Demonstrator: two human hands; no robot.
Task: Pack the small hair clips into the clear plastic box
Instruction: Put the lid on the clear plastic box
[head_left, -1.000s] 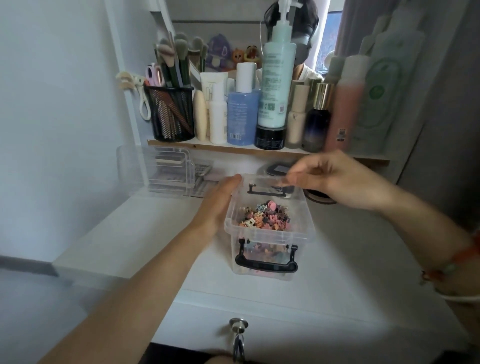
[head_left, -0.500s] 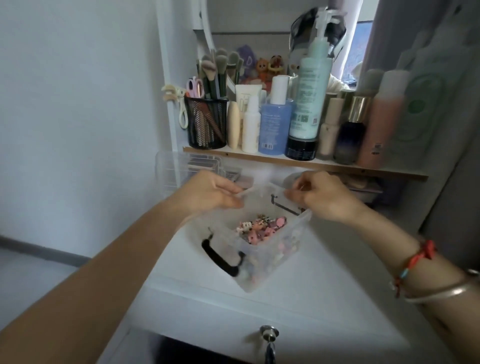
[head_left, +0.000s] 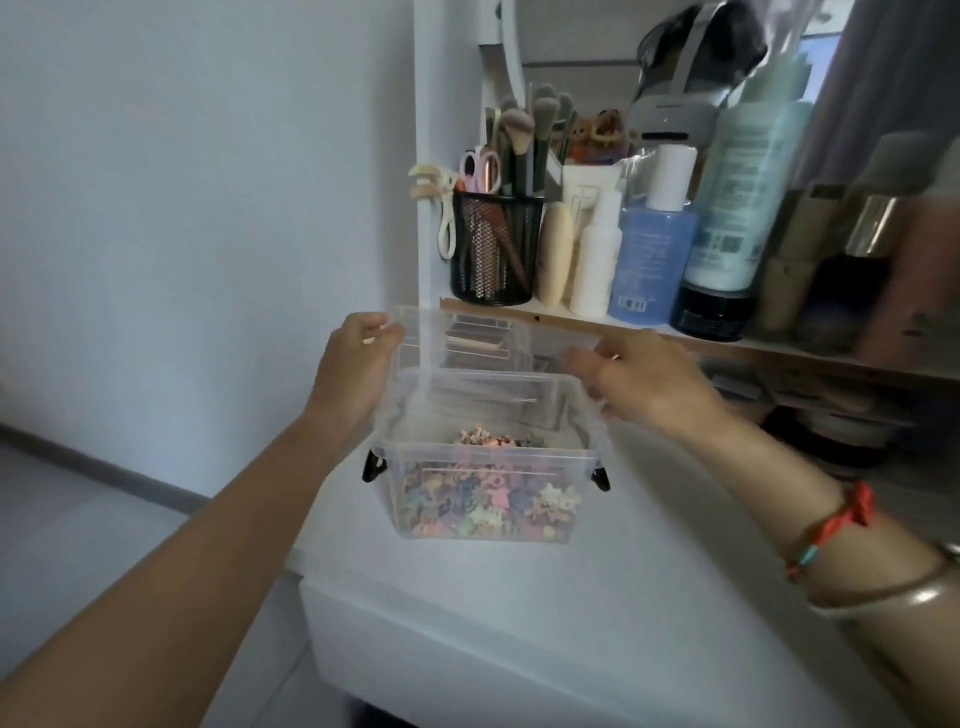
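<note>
- At a white worktop (head_left: 571, 597), the left hand (head_left: 358, 364) pinched the left edge of a clear lid (head_left: 467, 332).
- Just beneath it, the clear plastic box (head_left: 488, 457) stood level, no longer tilted as half a second before, long side crosswise, hair clips (head_left: 483, 501) inside.
- The right hand (head_left: 649, 384), blurred, met the lid's right edge; its grip could not be told.

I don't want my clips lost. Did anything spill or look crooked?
Nothing spilled: the small colourful hair clips all lie inside the upright clear plastic box on the white desk. Only the clear plastic lid is off, held tilted over it by the left hand and right hand, black latches hanging loose.
</note>
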